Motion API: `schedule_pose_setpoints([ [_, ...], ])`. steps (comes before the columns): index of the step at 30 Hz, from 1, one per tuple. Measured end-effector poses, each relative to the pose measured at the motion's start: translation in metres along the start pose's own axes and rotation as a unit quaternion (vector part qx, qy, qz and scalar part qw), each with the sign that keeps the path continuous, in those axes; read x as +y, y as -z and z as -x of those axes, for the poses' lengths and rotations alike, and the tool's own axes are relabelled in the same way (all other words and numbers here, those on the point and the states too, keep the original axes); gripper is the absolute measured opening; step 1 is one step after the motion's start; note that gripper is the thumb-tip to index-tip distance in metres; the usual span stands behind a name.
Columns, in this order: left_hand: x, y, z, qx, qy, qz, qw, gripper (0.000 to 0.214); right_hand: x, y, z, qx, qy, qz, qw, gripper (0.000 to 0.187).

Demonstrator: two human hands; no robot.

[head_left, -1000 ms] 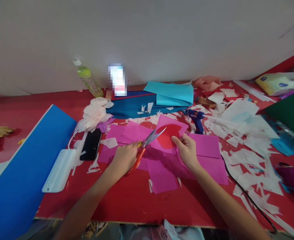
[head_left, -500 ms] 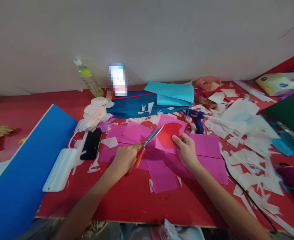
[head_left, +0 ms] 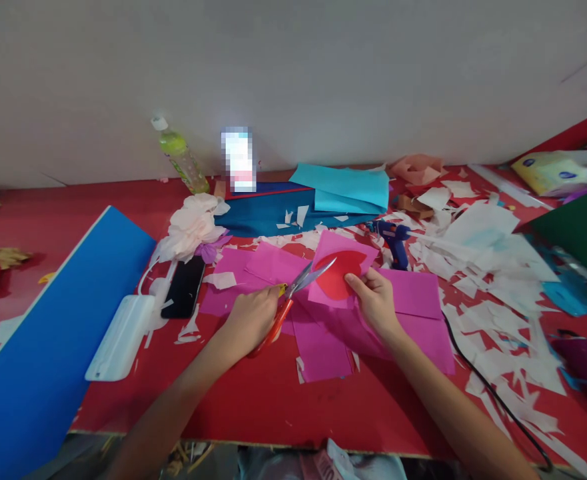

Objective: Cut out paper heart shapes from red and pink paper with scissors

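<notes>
My left hand (head_left: 247, 320) grips orange-handled scissors (head_left: 293, 295), whose blades are parted and point up-right into a pink paper sheet (head_left: 334, 248). My right hand (head_left: 374, 299) pinches that sheet at its lower right edge, together with a red heart-shaped piece (head_left: 337, 275) lying against it. Both hands hover above several magenta paper sheets (head_left: 413, 293) spread on the red table (head_left: 253, 393).
A blue board (head_left: 48, 333), a white power bank (head_left: 120, 339) and a black phone (head_left: 184, 287) lie at the left. A paper flower (head_left: 192, 227), a bottle (head_left: 179, 155), blue papers (head_left: 343, 188), a blue glue gun (head_left: 393, 239) with its black cord (head_left: 493, 393) and several white scraps (head_left: 488, 267) surround the work.
The scissor blades swung up and then back down a little against the pink sheet's left edge. My right hand shifted the sheet slightly; the view moved a little.
</notes>
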State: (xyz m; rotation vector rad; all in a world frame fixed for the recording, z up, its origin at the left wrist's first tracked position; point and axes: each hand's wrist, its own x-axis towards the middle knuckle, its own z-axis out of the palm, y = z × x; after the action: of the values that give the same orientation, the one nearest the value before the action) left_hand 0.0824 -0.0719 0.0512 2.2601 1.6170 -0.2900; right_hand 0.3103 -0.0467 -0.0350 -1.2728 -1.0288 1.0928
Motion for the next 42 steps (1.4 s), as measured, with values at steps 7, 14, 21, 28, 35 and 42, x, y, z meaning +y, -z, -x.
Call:
schedule_pose_setpoints([
  [7, 0.002, -0.004, -0.004, 0.019, 0.001, -0.010, 1.000, 0.036, -0.002, -0.001, 0.001, 0.000, -0.002, -0.013, 1.000, 0.039],
  [14, 0.000, -0.010, -0.006, 0.014, 0.004, -0.016, 1.000, 0.031, 0.001, -0.001, 0.000, 0.017, -0.002, 0.007, 1.000, 0.040],
  [21, -0.002, -0.011, -0.006, 0.017, -0.008, -0.031, 0.999, 0.028, 0.000, -0.001, 0.000, 0.008, -0.012, -0.023, 1.000, 0.036],
  [28, -0.005, -0.012, -0.002, 0.035, -0.036, -0.010, 0.999, 0.024, -0.001, -0.001, 0.000, -0.010, -0.013, -0.021, 1.000, 0.035],
  [35, -0.002, -0.015, -0.004, 0.059, -0.031, -0.020, 0.998, 0.026, 0.001, -0.001, 0.001, -0.012, -0.018, -0.028, 0.999, 0.042],
  [42, -0.001, -0.015, -0.006, 0.067, -0.032, -0.024, 0.997, 0.025, 0.001, -0.001, 0.001, -0.015, -0.015, -0.015, 1.000, 0.042],
])
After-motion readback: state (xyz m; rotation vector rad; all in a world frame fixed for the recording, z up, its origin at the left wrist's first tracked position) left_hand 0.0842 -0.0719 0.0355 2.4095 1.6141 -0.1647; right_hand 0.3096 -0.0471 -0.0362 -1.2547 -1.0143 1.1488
